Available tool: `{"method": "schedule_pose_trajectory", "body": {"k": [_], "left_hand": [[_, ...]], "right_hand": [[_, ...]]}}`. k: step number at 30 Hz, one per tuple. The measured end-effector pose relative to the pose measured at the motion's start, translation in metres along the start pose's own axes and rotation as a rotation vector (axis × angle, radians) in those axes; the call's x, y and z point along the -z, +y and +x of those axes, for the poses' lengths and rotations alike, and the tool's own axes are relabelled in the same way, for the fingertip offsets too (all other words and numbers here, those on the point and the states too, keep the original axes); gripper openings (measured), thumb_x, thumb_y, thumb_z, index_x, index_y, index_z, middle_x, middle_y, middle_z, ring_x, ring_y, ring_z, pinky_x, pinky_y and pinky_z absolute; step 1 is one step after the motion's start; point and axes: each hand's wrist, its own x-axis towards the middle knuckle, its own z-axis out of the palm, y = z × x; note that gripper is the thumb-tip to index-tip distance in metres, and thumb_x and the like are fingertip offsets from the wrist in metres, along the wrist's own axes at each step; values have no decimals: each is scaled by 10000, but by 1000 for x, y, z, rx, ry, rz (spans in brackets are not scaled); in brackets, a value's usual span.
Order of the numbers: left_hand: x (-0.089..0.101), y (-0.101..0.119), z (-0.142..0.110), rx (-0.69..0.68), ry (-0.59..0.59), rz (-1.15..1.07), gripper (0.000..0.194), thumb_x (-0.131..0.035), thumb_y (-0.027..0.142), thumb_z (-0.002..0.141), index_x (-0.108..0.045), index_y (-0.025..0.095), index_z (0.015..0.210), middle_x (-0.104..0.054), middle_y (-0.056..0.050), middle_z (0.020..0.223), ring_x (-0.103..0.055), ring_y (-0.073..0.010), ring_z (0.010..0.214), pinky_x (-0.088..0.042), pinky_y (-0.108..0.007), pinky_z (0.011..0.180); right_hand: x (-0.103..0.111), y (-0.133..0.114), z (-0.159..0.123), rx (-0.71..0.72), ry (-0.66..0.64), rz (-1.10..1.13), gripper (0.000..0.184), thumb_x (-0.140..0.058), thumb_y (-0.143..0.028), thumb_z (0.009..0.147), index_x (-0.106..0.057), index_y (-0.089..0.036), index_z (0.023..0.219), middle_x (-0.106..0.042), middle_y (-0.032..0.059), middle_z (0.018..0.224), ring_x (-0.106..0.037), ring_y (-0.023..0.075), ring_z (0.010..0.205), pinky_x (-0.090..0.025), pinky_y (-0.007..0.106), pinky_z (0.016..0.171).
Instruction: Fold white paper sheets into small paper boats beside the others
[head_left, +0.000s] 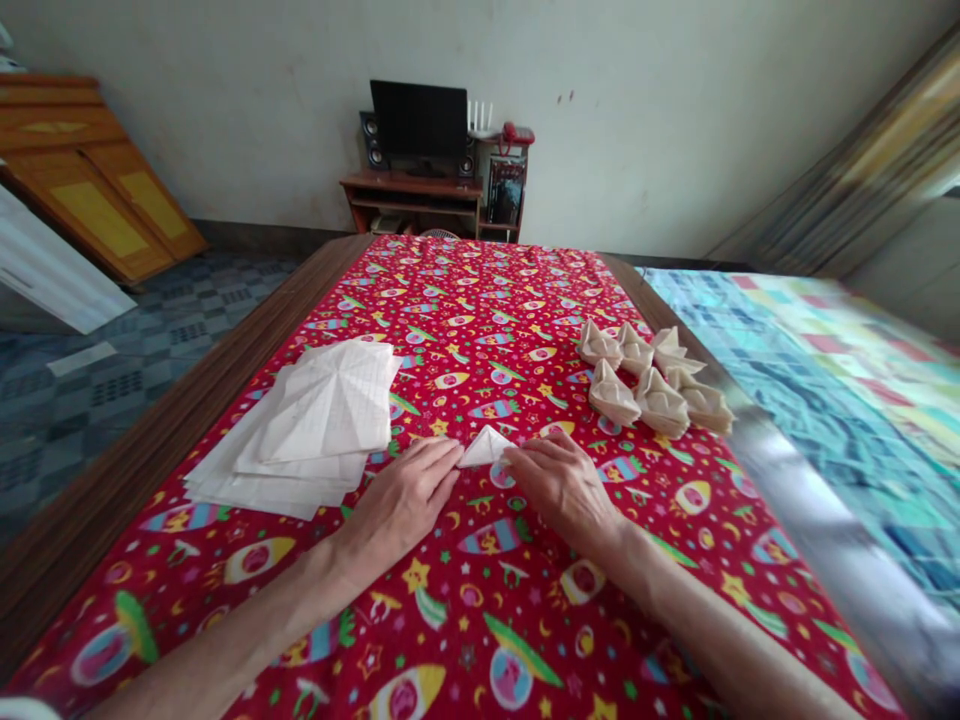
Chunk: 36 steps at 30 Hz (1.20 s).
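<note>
A small white sheet of paper folded into a triangle lies on the red patterned cloth, its point facing away from me. At its left corner, my left hand presses down with the fingers held together. My right hand has its fingers bent and closed on the right corner. The fingertips hide both ends of the paper. To the left lies a stack of creased white paper sheets, fanned out unevenly. On the right, several folded paper pieces with pointed tips stand in two rows.
The cloth covers a long brown table. Beyond its far end, a desk holds a monitor, speakers and a red telephone. A bed with a blue patchwork cover is along the right. A wooden cabinet stands left.
</note>
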Motion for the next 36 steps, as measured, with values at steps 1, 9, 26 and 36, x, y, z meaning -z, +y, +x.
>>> {"method": "schedule_pose_trajectory", "body": {"k": [1, 9, 26, 36], "left_hand": [[-2, 1, 3, 19, -7, -4, 353, -441, 189, 922, -503, 150, 1267, -613, -91, 1139, -547, -209, 1071, -489, -381, 932], [-10, 4, 29, 138, -117, 59, 401, -557, 221, 856, -502, 135, 1244, -543, -83, 1014, -507, -228, 968, -470, -378, 899], [-17, 4, 43, 233, 36, -257, 137, -535, 188, 852, -607, 171, 967, -595, -45, 858, -589, -172, 815, -482, -299, 777], [-30, 16, 53, 226, 188, -380, 233, -436, 253, 906, -516, 156, 1102, -596, -87, 990, -580, -203, 950, -487, -388, 875]], "right_hand": [[-1, 0, 5, -12, -10, -37, 180, -442, -234, 946, -609, -179, 985, -667, 56, 807, -593, 174, 775, -403, 328, 750], [-8, 9, 17, -72, -114, -74, 208, -440, -347, 953, -602, -222, 922, -556, 23, 838, -471, 128, 688, -267, 257, 571], [-11, -8, 26, -55, 75, -305, 109, -498, -178, 888, -579, -180, 816, -574, 29, 730, -483, 165, 653, -268, 319, 623], [-12, -10, 25, -222, 257, -127, 218, -451, -239, 919, -589, -179, 761, -592, 7, 679, -489, 120, 557, -258, 269, 544]]}}
